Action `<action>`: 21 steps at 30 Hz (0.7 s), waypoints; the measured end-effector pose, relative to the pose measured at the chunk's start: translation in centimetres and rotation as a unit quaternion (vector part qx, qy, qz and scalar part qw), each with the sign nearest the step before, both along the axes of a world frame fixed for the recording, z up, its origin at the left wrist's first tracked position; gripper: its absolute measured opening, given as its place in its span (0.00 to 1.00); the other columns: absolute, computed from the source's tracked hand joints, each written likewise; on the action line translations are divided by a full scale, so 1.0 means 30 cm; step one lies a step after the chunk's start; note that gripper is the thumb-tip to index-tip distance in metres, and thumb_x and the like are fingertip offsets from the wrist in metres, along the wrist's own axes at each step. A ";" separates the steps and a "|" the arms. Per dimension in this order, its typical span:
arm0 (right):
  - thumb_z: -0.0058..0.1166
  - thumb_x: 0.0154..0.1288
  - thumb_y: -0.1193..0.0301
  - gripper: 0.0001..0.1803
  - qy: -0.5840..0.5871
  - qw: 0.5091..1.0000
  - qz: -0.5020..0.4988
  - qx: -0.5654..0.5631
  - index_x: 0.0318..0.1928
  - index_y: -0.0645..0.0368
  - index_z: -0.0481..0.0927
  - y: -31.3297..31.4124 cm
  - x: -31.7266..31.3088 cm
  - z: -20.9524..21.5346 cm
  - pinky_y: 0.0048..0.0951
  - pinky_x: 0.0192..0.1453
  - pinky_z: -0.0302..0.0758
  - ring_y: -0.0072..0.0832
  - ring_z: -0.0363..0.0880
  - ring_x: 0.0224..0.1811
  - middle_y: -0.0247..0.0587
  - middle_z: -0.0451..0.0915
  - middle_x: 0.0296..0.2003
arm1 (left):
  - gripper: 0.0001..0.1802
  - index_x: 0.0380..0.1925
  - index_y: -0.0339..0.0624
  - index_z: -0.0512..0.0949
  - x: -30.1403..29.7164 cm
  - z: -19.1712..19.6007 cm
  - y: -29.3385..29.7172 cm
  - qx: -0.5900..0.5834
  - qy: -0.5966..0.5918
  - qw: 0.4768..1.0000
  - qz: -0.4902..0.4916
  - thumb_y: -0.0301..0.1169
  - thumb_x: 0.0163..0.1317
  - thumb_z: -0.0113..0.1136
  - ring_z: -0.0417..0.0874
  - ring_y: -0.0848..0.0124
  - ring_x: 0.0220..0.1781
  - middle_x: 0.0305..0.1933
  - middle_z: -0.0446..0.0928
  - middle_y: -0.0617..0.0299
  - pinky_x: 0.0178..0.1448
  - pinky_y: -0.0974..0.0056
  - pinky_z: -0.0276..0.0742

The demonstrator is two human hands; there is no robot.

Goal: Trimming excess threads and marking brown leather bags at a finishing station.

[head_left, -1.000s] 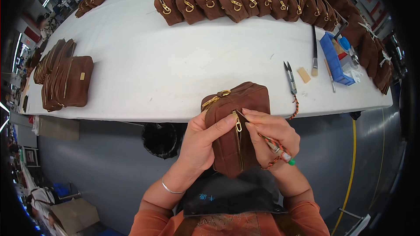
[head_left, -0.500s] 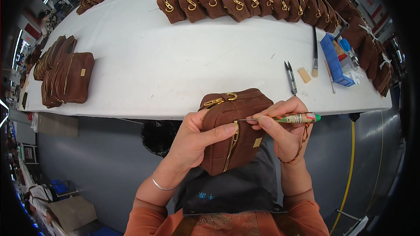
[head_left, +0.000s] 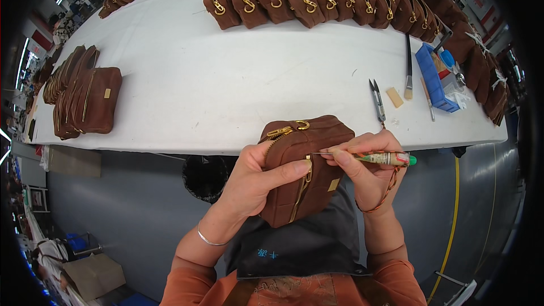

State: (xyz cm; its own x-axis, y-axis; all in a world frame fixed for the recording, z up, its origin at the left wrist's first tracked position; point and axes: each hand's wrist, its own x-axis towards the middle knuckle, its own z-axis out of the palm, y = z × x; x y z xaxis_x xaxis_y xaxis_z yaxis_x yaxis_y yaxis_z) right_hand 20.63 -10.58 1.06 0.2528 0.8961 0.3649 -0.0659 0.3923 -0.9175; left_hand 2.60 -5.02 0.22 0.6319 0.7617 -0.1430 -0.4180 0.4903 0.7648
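Observation:
A small brown leather zip bag point(head_left: 324, 195) is held up in front of me, just off the table's near edge. Gold zippers run along its top and down its front. My left hand point(head_left: 247, 181) grips its left side, fingers behind or inside and the thumb pressing beside the upper end of the front zipper. Pinched in my right hand point(head_left: 365, 164) is an awl point(head_left: 392, 159) with a patterned, green-ended handle. Its thin metal point reaches left to the top end of that zipper, seemingly touching it. A braided cord loops round my right wrist.
On the white table point(head_left: 226, 90) lie thread snips point(head_left: 377, 101), a tan block point(head_left: 394, 97), a flat brush point(head_left: 408, 73) and a blue tray point(head_left: 433, 79) of small items. Rows of brown bags point(head_left: 306, 0) line the back; a stack of bags point(head_left: 93, 99) sits left.
The awl and my right hand have shifted very slightly to the right. The bag has turned a little; my left hand keeps its hold.

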 end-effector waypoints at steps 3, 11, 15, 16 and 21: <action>0.60 0.59 0.87 0.10 -0.086 0.994 -0.032 0.066 0.37 0.65 0.73 0.003 -0.003 -0.025 0.27 0.42 0.82 0.33 0.86 0.38 0.54 0.84 0.34 | 0.16 0.50 0.32 0.77 0.002 -0.012 0.008 0.009 0.010 1.000 -0.005 0.22 0.62 0.63 0.82 0.75 0.45 0.46 0.82 0.59 0.51 0.68 0.80; 0.62 0.57 0.85 0.09 -0.237 0.958 -0.062 0.148 0.37 0.63 0.79 0.023 -0.022 -0.029 0.29 0.43 0.83 0.38 0.87 0.40 0.51 0.85 0.37 | 0.13 0.47 0.35 0.79 0.018 -0.014 0.025 -0.047 -0.017 0.998 0.024 0.25 0.63 0.63 0.82 0.77 0.43 0.44 0.83 0.61 0.49 0.69 0.79; 0.60 0.57 0.87 0.11 -0.292 0.938 -0.056 0.177 0.39 0.64 0.77 0.035 -0.034 -0.050 0.37 0.48 0.84 0.41 0.87 0.41 0.53 0.84 0.39 | 0.10 0.43 0.37 0.81 0.030 -0.017 0.036 -0.055 0.006 0.997 0.058 0.26 0.63 0.63 0.82 0.78 0.42 0.43 0.83 0.62 0.47 0.70 0.79; 0.61 0.56 0.87 0.11 -0.319 0.921 -0.071 0.214 0.39 0.64 0.77 0.042 -0.037 -0.068 0.37 0.46 0.85 0.42 0.86 0.41 0.54 0.84 0.38 | 0.10 0.43 0.37 0.81 0.037 -0.019 0.038 -0.055 0.006 0.997 0.059 0.26 0.63 0.63 0.82 0.78 0.42 0.43 0.83 0.62 0.47 0.70 0.79; 0.64 0.52 0.82 0.10 -0.384 0.849 -0.138 0.336 0.37 0.66 0.81 0.105 -0.054 -0.123 0.31 0.35 0.84 0.42 0.86 0.39 0.50 0.84 0.37 | 0.07 0.40 0.39 0.80 0.052 -0.016 0.046 -0.091 -0.005 0.990 0.104 0.26 0.62 0.62 0.82 0.77 0.39 0.39 0.82 0.64 0.45 0.69 0.79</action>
State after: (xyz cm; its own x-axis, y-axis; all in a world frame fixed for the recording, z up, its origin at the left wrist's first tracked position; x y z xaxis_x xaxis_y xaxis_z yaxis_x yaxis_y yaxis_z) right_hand 19.01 -7.44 -2.64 -0.1242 0.3657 0.9224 0.6305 0.7469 -0.2113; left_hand 4.16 -3.63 -0.27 0.4654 0.8382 -0.2842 -0.5315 0.5214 0.6676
